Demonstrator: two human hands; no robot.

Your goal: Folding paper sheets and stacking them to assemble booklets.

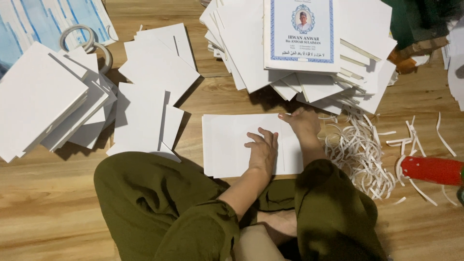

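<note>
A person sits cross-legged on a wooden floor [227, 92], knees in olive trousers [159, 203], with a white sheet [232, 145] lying flat just ahead of the legs. Both hands rest on the right part of this sheet, close together but not touching. The left hand [263, 150] lies palm down with its fingers spread and pointing away from the body, pressing on the sheet near a faint fold line. The right hand [303, 123] sits just beyond and to the right of it, flat at the sheet's upper right corner, fingers stretched toward the left along the top edge. Neither hand grips anything; both lie open on the paper. Most of the sheet extends to the left of the hands, bare. Right of the sheet lies a tangle of thin white paper strips [360, 150], and past them a red cylinder [432, 170]. Beyond the sheet a heap of white booklets [251, 53] fans out, topped by one with a blue-bordered cover [300, 34]. To the left lie more white sheets [154, 82] and a pile of white booklets [43, 101], with tape rolls [79, 38] behind them.
</note>
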